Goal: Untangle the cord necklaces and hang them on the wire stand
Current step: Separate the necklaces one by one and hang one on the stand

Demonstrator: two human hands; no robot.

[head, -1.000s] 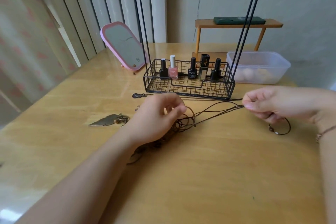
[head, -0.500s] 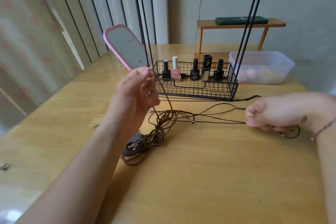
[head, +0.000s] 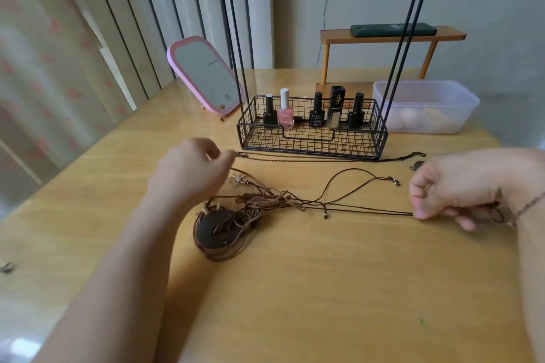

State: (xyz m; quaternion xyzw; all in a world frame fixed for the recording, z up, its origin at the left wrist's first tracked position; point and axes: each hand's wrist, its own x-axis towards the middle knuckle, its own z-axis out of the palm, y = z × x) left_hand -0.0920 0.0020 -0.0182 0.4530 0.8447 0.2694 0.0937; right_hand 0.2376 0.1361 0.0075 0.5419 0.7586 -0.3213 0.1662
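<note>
Our right hand (head: 451, 186) pinches a taut cord (head: 368, 209) from the tangled necklaces (head: 250, 206); our left hand (head: 191, 171) hovers loosely curled, empty.

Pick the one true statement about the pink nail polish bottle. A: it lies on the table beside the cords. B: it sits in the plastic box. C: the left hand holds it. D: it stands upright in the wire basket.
D: the pink nail polish bottle stands upright inside the wire basket, in a row with the dark bottles.
</note>
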